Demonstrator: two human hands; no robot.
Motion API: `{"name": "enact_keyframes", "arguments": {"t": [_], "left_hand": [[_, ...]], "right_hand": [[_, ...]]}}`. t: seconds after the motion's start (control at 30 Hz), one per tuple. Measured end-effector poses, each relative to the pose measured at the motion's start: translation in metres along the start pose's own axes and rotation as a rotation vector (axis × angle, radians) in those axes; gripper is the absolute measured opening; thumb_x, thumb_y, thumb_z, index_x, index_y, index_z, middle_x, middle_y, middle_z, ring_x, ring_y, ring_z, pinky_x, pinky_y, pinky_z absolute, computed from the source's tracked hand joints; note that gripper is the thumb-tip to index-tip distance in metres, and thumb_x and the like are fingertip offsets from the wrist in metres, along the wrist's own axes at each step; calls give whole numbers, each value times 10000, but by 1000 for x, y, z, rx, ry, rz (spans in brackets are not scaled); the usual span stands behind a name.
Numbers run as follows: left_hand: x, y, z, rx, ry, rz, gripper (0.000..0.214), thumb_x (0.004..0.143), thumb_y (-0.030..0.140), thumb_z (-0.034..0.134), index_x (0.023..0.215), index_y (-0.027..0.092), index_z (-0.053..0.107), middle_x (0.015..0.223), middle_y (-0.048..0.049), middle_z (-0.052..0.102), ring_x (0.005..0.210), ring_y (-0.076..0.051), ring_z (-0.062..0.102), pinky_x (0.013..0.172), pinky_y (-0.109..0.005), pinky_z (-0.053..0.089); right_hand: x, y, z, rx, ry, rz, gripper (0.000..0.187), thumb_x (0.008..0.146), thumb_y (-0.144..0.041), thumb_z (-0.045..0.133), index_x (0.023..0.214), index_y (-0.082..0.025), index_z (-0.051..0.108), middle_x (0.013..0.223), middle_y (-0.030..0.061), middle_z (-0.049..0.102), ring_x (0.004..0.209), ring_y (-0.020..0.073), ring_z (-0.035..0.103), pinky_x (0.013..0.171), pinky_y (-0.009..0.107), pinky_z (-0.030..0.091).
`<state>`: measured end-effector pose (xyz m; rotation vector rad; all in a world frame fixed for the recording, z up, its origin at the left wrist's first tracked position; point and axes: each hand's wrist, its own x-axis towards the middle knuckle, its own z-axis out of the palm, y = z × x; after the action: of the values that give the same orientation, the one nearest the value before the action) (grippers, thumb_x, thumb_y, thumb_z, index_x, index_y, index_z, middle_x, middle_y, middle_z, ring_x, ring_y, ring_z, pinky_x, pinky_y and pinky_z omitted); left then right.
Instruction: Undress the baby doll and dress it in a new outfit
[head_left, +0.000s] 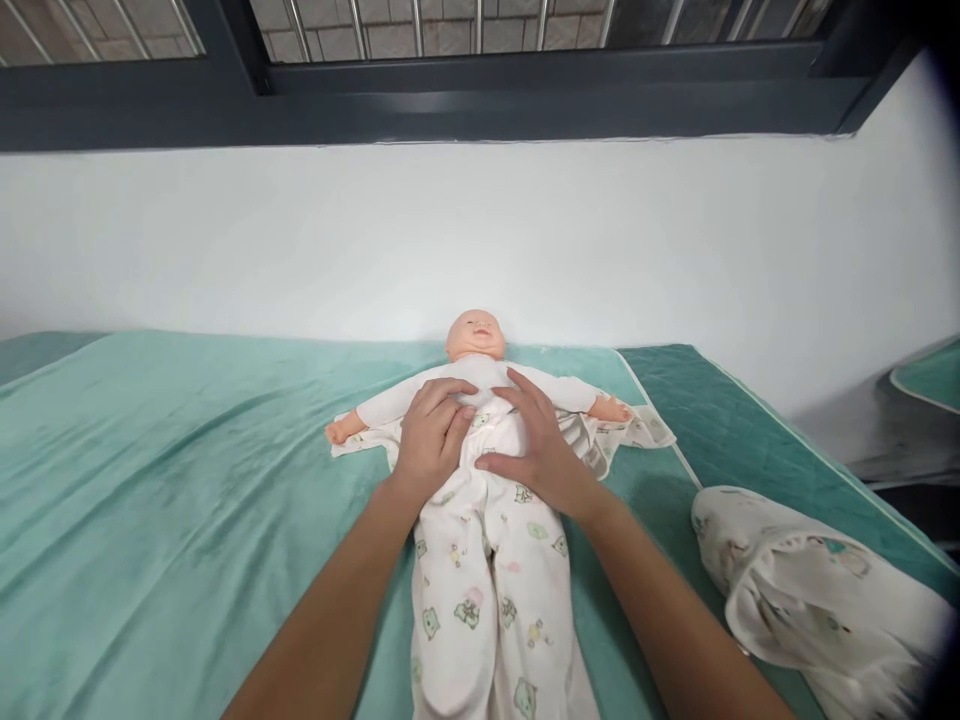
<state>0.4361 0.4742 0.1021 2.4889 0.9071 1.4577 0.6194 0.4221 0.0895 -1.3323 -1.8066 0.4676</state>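
Observation:
A baby doll (475,335) lies on its back with its head by the wall and its arms spread wide. It wears a white long-sleeved top (397,397) and white printed pants (469,590) pulled up to the belly. My left hand (436,430) rests on the doll's left-of-picture side at the waist, fingers bent over the belly, whether on cloth I cannot tell. My right hand (536,435) lies over the other side of the waist, its thumb and fingers spread. Beneath the doll's arms and trunk shows a printed garment (645,427), laid open and partly hidden.
A green sheet (187,500) covers the bed, with a darker quilted part (720,420) at the right. Bundled printed cloth (817,590) lies at the lower right. Behind stands a white wall (375,240) below a dark window frame (525,110) with bars.

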Motion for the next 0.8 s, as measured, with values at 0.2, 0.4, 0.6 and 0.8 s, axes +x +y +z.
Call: {"name": "enact_keyframes", "arguments": {"t": [0.2, 0.4, 0.6, 0.8], "left_hand": [[-3, 1, 2, 35, 23, 5, 351, 960, 268, 414, 685, 93, 543, 1102, -39, 607, 1051, -77, 509, 963, -269, 395], [-10, -6, -3, 123, 53, -61, 433, 968, 332, 403, 638, 97, 555, 1102, -37, 618, 1056, -88, 503, 970, -274, 392], [-41, -14, -17, 239, 56, -265, 477, 975, 423, 373, 727, 132, 657, 1109, -25, 620, 1046, -98, 513, 972, -284, 388], [-77, -4, -38, 365, -44, -376, 477, 974, 498, 339, 940, 197, 707, 1172, -21, 604, 1123, -126, 514, 1029, -316, 370]], "right_hand": [[0, -1, -1, -115, 52, -22, 740, 639, -683, 716, 1203, -242, 525, 1569, 11, 133, 1474, 268, 151, 1226, 500, 222], [-7, 9, -9, -228, 175, -77, 533, 734, -685, 634, 984, -215, 611, 1498, -8, 301, 1389, 237, 278, 1180, 457, 253], [-13, 33, -20, -144, 264, 29, 445, 835, -626, 548, 872, -200, 672, 1175, 32, 547, 1122, 163, 462, 1059, 362, 335], [-29, 28, -22, 285, 217, 164, 545, 862, -643, 465, 736, -131, 603, 960, 39, 567, 932, 100, 517, 904, 237, 384]]}}
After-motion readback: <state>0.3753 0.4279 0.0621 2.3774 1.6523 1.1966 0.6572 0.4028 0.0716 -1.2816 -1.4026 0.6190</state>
